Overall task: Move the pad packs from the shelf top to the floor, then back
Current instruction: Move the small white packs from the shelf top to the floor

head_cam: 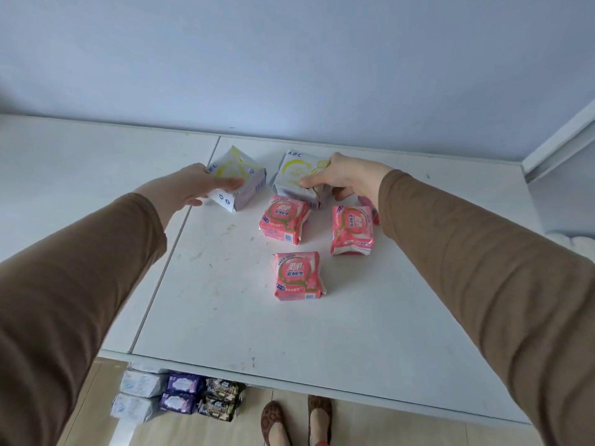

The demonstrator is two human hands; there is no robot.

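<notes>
Both arms out over the white shelf top [225, 317], brown sleeves.

Left hand [190, 188] grips a white/yellow pad pack [240, 180]: thumb on its top face, fingers under the near-left corner. Pack is tilted, one corner off the surface.

Right hand [347, 178] is clamped on a second white/yellow pack [293, 172], thumb across its top, fingers wrapped over the right edge. Can't tell if this one is lifted or resting on the shelf.

Three pink packs lie flat just below the right hand: one [283, 220] touching the held pack's near edge, one [352, 230] under the wrist, one [299, 276] nearer the front edge. A fourth pink pack [370, 209] is mostly hidden behind the right forearm.

Below the shelf front, down-left of both hands: more packs on the wood floor [225, 432], white [138, 394], purple [182, 392] and dark [220, 399], in two rows. Two feet in leopard-print shoes [296, 420] beside them.
</notes>
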